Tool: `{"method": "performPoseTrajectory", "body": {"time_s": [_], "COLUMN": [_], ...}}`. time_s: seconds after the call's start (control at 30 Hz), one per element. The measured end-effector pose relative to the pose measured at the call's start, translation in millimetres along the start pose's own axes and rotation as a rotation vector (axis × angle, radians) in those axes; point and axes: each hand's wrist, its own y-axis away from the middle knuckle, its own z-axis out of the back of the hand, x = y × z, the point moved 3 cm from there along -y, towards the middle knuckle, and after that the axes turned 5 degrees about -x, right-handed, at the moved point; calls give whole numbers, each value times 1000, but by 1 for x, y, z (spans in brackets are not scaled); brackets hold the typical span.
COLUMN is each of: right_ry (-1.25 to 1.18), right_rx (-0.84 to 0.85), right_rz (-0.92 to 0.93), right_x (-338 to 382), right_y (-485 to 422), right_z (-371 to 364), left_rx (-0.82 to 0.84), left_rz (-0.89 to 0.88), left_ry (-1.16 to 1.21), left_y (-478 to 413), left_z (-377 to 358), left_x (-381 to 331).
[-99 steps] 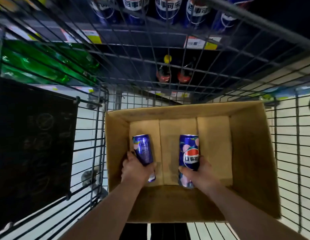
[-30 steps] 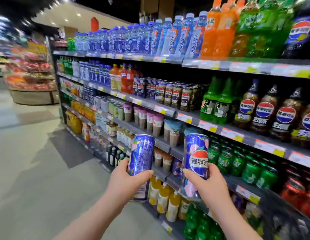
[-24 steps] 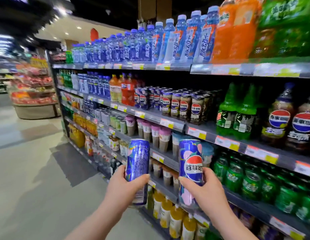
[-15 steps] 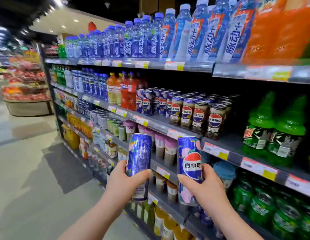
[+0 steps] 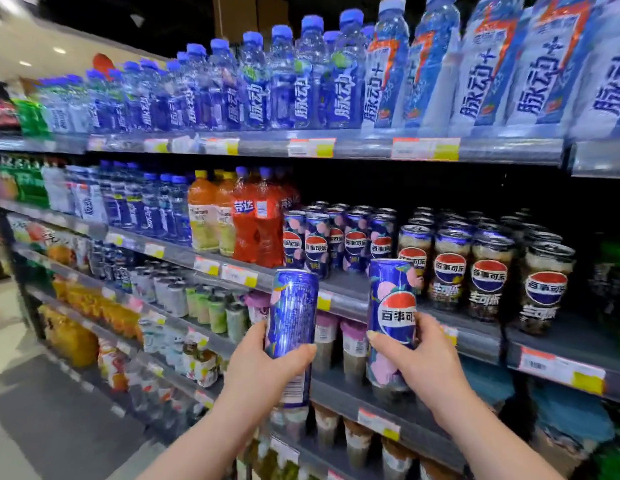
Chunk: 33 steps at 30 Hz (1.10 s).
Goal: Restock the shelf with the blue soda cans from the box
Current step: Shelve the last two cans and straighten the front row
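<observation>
My left hand [image 5: 263,372] grips a tall blue soda can [image 5: 294,320] upright around its lower half, label side turned away. My right hand [image 5: 419,362] grips a second blue can [image 5: 391,306] with pink peach print and a red-white-blue logo facing me. Both cans are held up in front of the middle shelf [image 5: 346,296], just below a group of matching blue peach cans [image 5: 336,240] standing on it. A bare patch of shelf lies in front of those cans. The box is out of view.
Brown-labelled cola cans [image 5: 488,271] stand right of the blue ones; red and orange bottles [image 5: 246,220] stand to their left. Blue drink bottles [image 5: 301,84] fill the top shelf. Cups and small cans line the lower shelves [image 5: 211,306]. Aisle floor [image 5: 42,410] lies at left.
Both cans came out of the cardboard box in the cart and up to the shelves. In the last second I moved closer, and the cans rose toward the row of matching blue cans.
</observation>
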Motion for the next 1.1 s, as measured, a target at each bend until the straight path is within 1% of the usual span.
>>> {"method": "performPoseTrajectory", "body": {"time_s": [0.13, 0.3, 0.37, 0.53, 0.67, 0.8, 0.93, 1.03, 1.1], "right_ry": [26, 84, 108, 152, 202, 231, 256, 268, 292], "right_rx": [-55, -124, -130, -139, -113, -111, -51, 22, 42], "right_rz": [2, 90, 107, 81, -17, -25, -23, -78, -118], "right_x": [12, 21, 18, -5, -28, -34, -33, -36, -39], "right_y": [-34, -98, -125, -181, -208, -215, -215, -211, -207], "right_z": [-33, -65, -76, -98, -111, -117, -117, -113, -111], "left_rx": [48, 75, 78, 66, 63, 72, 129, 181, 218], "left_rz": [-19, -50, -58, -80, -73, -48, -65, -77, -83], "left_ry": [22, 41, 38, 45, 59, 93, 118, 145, 149], "left_y": [-43, -84, -101, -140, -160, -177, -198, -214, -222], "left_z": [2, 0, 1, -3, -14, -23, -34, -38, -38], "left_x": [5, 11, 13, 15, 19, 21, 19, 17, 15]}}
